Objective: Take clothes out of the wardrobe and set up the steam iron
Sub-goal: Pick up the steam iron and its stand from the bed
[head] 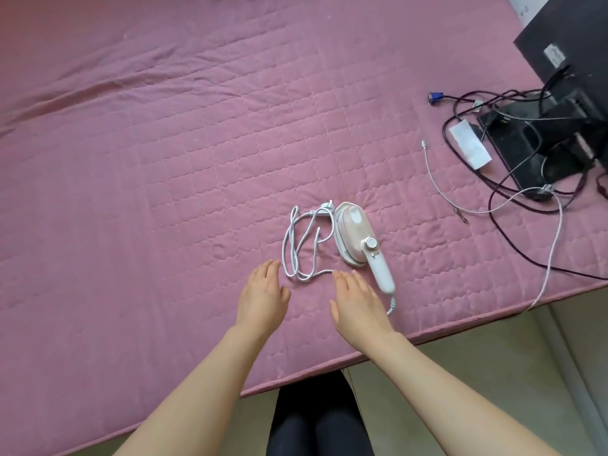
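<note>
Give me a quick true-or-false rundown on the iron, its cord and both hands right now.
1. The steam iron lies on the pink mattress. True.
2. The right hand grips the steam iron. False: it is open beside it and holds nothing.
3. The cord lies in loose loops left of the steam iron. True.
4. The plug sits in a socket. False: it lies loose on the mattress.
5. The left hand holds clothes. False: it is open and no clothes are in view.
</note>
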Demonstrator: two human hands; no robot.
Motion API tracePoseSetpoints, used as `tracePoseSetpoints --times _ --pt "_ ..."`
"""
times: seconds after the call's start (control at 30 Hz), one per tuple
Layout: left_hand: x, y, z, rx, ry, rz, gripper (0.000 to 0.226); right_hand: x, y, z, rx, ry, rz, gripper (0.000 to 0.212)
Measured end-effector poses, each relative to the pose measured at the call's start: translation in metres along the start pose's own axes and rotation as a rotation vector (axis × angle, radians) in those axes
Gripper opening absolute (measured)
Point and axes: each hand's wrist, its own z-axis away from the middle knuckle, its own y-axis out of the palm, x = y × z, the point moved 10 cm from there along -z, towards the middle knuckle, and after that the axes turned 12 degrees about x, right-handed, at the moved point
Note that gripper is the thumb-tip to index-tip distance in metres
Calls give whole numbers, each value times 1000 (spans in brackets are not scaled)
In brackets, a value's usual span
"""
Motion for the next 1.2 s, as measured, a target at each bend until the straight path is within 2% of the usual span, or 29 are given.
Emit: tracePoseSetpoints --times 0.17,0.3,0.37,0.5,0.6,0.77,0.87,0.93,1.07,1.2 --pt "14 20 -70 34 -63 115 45 -28 42 -51 57 55 0 55" --pt "18 26 -124 21 -66 121 48 -47 66 -82 108 115 -11 51" --pt "15 32 -149 42 -30 65 64 -58 77 -97 120 147 -30 47" --pt "4 54 -181 130 -10 6 118 -69 92 -115 139 189 -35 44" --pt "-4 66 -190 76 -4 12 126 -71 92 -120 96 207 -10 38" --pt "-4 55 -193 -183 -34 120 113 -72 93 -122 80 217 -15 32" --pt "6 49 -193 -256 -73 142 102 -71 95 -123 88 184 -67 31" --pt "13 47 -193 -264 -109 140 87 -67 97 -124 100 158 -115 32" --pt "29 50 -197 -190 -248 179 39 -55 102 -125 117 112 -137 31" --pt "34 65 -193 -104 -268 150 26 -45 100 -120 113 102 -122 27"
